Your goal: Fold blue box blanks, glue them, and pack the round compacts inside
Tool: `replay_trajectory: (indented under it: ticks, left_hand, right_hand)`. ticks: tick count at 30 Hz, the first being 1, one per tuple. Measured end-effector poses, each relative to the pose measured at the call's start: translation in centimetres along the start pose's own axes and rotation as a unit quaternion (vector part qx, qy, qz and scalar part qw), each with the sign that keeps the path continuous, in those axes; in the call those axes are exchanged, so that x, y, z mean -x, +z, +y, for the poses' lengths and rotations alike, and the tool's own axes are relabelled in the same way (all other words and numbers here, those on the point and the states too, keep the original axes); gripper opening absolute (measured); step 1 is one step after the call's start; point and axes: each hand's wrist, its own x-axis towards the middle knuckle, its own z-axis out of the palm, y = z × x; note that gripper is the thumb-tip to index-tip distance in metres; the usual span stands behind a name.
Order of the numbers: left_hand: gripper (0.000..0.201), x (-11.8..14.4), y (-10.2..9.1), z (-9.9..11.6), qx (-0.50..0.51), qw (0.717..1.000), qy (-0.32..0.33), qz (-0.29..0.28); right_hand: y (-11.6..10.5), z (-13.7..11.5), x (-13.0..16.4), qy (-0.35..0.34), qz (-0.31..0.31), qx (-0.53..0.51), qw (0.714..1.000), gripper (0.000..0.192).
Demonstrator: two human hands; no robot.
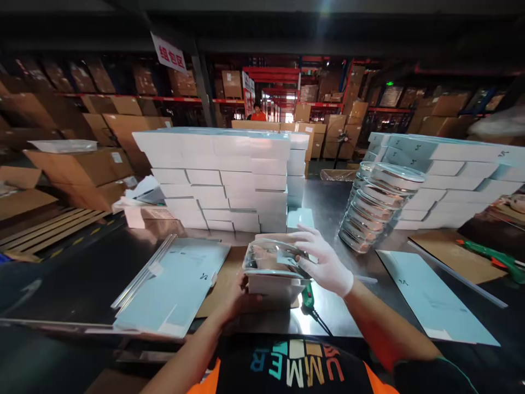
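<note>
A small white box (pixel 270 284) is held upright just in front of my chest. My left hand (pixel 241 294), bare, is closed around its left side and front corner. In the top of the box sits a shiny, clear-topped piece (pixel 262 256) with a curved edge; reflections hide its exact kind. My right hand (pixel 322 260), in a white glove, grips that piece's right edge, fingers bent over it. Beside the box, partly hidden by it, lies a green glue gun (pixel 307 298) with a black cord.
Stacked white boxes (pixel 221 186) form a wall ahead, with another stack (pixel 455 180) at right. A leaning stack of shiny round containers (pixel 373 208) stands before it. Flat white boards (pixel 176 284) lie at left. A green-and-orange glue gun (pixel 492 256) rests far right. Someone (pixel 258 114) is beyond.
</note>
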Motion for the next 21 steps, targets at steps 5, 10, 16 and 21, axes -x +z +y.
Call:
replay_trajectory:
  ticks: [5, 10, 16, 21]
  left_hand:
    - [0.094, 0.0, -1.6, -1.6, 0.044, 0.998, 0.033, 0.031]
    - [0.107, 0.0, -3.1, -3.4, -0.038, 0.993, 0.082, 0.071]
    - [0.1, 0.4, -3.2, -1.9, -0.086, 0.966, 0.216, 0.111]
    - [0.062, -0.3, -1.8, 1.2, -0.118, 0.941, 0.297, 0.113]
  right_hand:
    - [2.9, 3.5, 3.7, 0.125, 0.071, -0.075, 0.987, 0.088]
    - [10.3, 4.8, 5.7, 0.211, 0.056, -0.124, 0.968, 0.098]
    - [13.2, 4.0, 3.4, 0.238, 0.082, -0.236, 0.938, 0.097]
    - [14.4, 4.0, 1.2, 0.29, 0.119, -0.244, 0.918, 0.064]
